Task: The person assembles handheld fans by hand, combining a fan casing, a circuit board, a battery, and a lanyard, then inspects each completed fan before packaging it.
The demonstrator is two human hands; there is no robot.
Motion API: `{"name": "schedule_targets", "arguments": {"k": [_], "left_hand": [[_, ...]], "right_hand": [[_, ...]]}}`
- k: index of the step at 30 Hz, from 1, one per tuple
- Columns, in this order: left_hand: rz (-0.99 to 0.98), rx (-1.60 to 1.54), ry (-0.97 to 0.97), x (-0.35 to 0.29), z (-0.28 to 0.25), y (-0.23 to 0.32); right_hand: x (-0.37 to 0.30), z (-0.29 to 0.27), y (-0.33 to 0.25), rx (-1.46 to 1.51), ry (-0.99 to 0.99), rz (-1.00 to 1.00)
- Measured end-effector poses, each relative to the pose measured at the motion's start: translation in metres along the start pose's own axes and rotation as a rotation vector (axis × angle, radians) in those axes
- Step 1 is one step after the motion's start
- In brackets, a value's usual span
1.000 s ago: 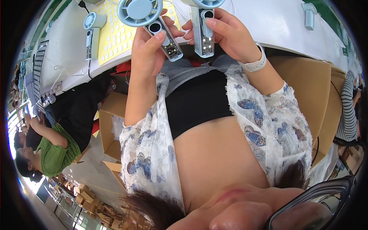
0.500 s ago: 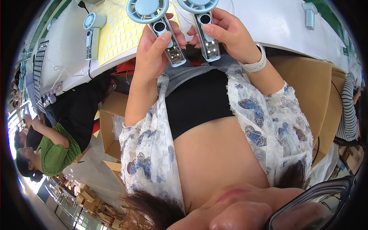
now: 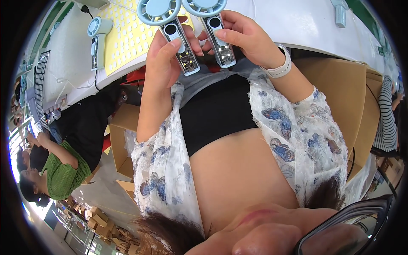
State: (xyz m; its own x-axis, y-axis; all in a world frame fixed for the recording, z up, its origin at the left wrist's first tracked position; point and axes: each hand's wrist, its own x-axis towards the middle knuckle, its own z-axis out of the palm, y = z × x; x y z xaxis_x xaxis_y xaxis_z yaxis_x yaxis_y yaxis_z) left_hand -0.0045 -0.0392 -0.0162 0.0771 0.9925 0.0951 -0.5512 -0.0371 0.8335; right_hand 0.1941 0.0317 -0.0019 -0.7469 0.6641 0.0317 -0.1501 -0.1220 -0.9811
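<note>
Two light-blue handheld fans are held up side by side over the table's near edge, round heads away from me and clear handles toward me. My left hand (image 3: 163,63) is closed around the left fan (image 3: 186,59), its thumb on the handle below the dark round window. The right fan (image 3: 224,53) is gripped by my right hand (image 3: 250,42), with the thumb pressed on its front near a similar window. Small light squares show inside both clear handles, brighter in the right one. The fan heads are partly cut off by the upper edge.
On the white table (image 3: 280,21) lie a yellow sheet (image 3: 112,51) of white stickers, another blue fan (image 3: 97,51) at left and one more fan (image 3: 340,17) at far right. Cardboard boxes (image 3: 335,93) stand below the edge. A co-worker in green knit (image 3: 63,174) sits at left.
Both hands and their fans appear slightly further left. The table and the things on it have shifted a little in view too. Each hand keeps its grip.
</note>
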Motion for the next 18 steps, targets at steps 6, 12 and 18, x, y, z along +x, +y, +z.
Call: {"name": "schedule_targets", "arguments": {"k": [6,12,18], "left_hand": [[0.004,0.008,0.005,0.0004,-0.0006,-0.0009],[-0.012,0.021,0.028,-0.0003,0.0007,-0.001],[0.006,-0.025,-0.065,-0.0017,0.0009,0.0011]], "right_hand": [[-0.0012,0.0027,-0.0035,0.068,0.044,0.015],[-0.0011,0.0003,0.0009,0.087,0.046,0.009],[-0.0007,-0.0008,0.0023,0.053,0.049,-0.032]]}}
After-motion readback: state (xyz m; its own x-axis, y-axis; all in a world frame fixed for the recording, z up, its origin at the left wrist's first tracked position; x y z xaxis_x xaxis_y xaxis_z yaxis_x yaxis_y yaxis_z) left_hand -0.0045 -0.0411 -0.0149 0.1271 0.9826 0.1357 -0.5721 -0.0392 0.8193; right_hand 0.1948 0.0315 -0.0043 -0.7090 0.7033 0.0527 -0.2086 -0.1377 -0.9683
